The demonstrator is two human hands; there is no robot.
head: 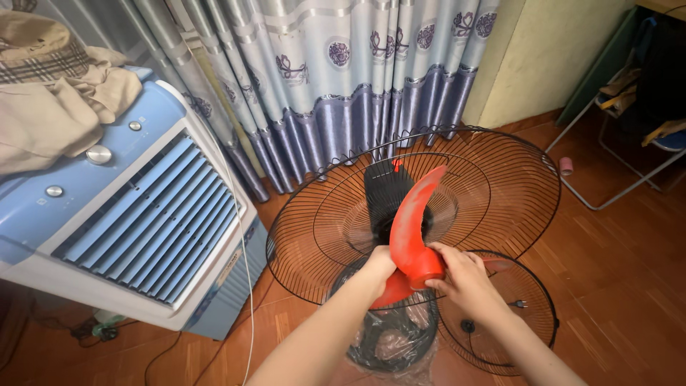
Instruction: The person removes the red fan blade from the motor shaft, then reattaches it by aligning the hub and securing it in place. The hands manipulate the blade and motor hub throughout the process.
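Note:
A red plastic fan blade [411,229] is held up in front of me, one vane pointing upward. My left hand [379,263] grips its lower left side and my right hand [457,275] wraps the hub from the right. Behind the blade stands a large black wire fan guard [514,193] with the black motor housing [386,189] at its centre. A second, smaller black wire guard [529,314] lies on the floor under my right forearm. A round black fan base [393,336] in clear plastic wrap sits below my hands.
A blue and white air cooler [136,214] stands at left with beige clothes [57,93] piled on top and cables on the floor beside it. Blue patterned curtains [336,78] hang behind. A metal-framed chair [629,129] stands at right on the wooden floor.

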